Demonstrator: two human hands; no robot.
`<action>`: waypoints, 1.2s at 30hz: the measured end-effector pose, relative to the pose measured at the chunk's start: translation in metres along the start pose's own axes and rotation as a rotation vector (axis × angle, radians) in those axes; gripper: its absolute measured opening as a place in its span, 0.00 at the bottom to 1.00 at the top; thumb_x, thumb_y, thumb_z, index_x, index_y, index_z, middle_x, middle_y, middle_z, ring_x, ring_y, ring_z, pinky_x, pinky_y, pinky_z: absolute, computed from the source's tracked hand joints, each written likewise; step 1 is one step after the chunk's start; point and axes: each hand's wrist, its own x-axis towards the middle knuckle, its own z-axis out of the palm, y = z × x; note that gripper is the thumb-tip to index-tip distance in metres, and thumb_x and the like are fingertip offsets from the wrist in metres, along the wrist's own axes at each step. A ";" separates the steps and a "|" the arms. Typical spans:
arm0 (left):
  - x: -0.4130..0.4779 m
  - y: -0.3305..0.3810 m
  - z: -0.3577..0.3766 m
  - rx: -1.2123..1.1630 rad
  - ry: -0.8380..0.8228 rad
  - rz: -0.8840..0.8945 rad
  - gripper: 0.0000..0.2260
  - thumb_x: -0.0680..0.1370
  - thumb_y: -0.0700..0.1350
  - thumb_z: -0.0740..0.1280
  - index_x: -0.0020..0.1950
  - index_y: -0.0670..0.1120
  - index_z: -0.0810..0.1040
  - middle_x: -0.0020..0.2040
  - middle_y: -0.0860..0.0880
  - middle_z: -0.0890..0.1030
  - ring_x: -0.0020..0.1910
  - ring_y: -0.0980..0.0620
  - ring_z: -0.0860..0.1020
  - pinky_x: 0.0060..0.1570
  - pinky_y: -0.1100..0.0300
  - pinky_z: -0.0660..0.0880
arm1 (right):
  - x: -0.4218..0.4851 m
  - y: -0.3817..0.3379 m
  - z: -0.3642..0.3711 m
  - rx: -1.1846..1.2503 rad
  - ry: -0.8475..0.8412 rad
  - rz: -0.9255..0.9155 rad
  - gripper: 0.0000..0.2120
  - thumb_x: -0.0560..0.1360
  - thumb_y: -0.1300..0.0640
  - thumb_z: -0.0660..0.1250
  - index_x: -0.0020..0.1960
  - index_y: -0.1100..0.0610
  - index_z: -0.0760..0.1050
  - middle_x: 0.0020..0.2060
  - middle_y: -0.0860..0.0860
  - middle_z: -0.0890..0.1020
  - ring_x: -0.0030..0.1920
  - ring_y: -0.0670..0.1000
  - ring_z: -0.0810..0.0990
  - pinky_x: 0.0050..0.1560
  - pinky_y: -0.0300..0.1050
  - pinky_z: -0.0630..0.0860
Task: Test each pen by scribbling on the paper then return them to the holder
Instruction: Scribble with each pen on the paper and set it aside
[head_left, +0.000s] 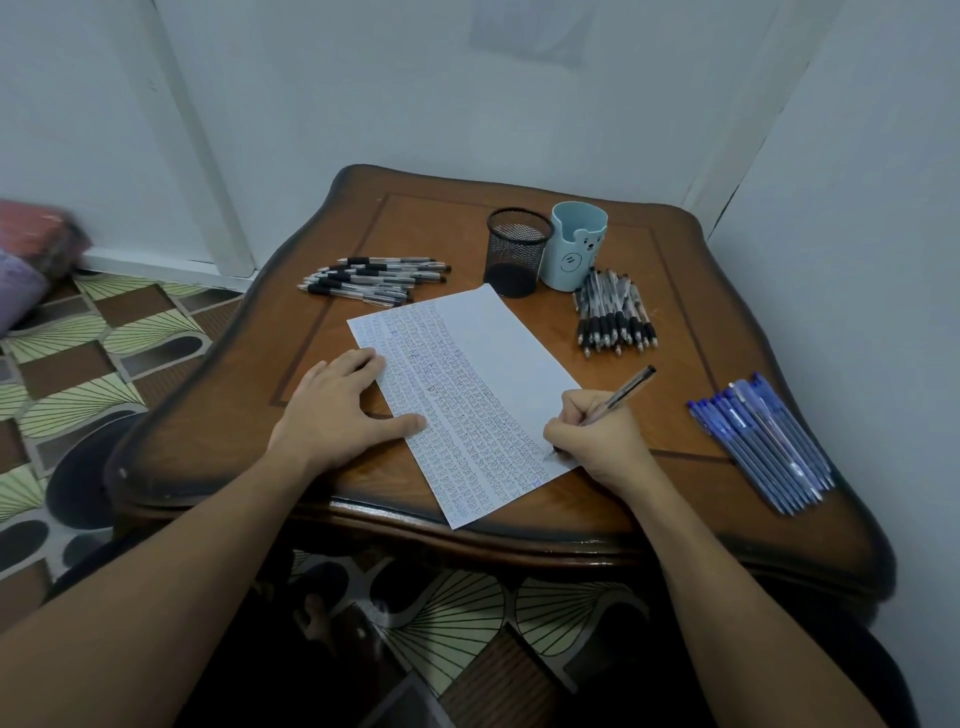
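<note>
On the worktop (426, 228), the right hand (597, 436) is gripping a pen (623, 389) tip-down at the paper (478, 332)'s right edge, left hand (332, 405) flat opposite, mesh holder (517, 252) standing beyond its far end.

A brown wooden desk (441, 228) with wavy, dark-shaded edges and a thin dark inlaid line running parallel to them stands in a corner of pale walls (363, 93). A white upright strip (208, 182) runs down the wall beyond the desk's far left corner. The floor (104, 332) shows a pattern of green fans, brown squares and dark ovals. At the left edge of the view lie a blurred red bundle (36, 234) and a purple bundle (21, 291). A dark round shape (83, 467) sits on the floor beside the desk's near left corner.
</note>
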 end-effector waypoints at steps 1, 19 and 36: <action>0.000 0.000 0.000 0.000 0.001 0.001 0.54 0.59 0.81 0.52 0.77 0.50 0.61 0.78 0.54 0.58 0.76 0.56 0.54 0.76 0.53 0.45 | 0.000 0.000 0.000 0.009 0.009 -0.002 0.20 0.66 0.70 0.68 0.26 0.56 0.61 0.22 0.48 0.64 0.24 0.47 0.66 0.30 0.40 0.65; 0.001 -0.001 0.000 0.009 0.017 0.008 0.53 0.60 0.81 0.53 0.77 0.50 0.61 0.78 0.54 0.59 0.76 0.55 0.55 0.75 0.53 0.46 | -0.001 -0.002 0.001 -0.039 0.005 -0.009 0.19 0.64 0.64 0.68 0.25 0.52 0.60 0.22 0.45 0.63 0.28 0.50 0.65 0.33 0.48 0.64; 0.000 0.000 0.000 0.011 0.010 0.007 0.54 0.59 0.81 0.52 0.77 0.50 0.61 0.78 0.54 0.58 0.76 0.56 0.55 0.75 0.53 0.45 | -0.001 -0.003 0.000 -0.073 0.018 -0.026 0.19 0.66 0.67 0.68 0.26 0.55 0.62 0.24 0.49 0.64 0.29 0.50 0.64 0.34 0.45 0.63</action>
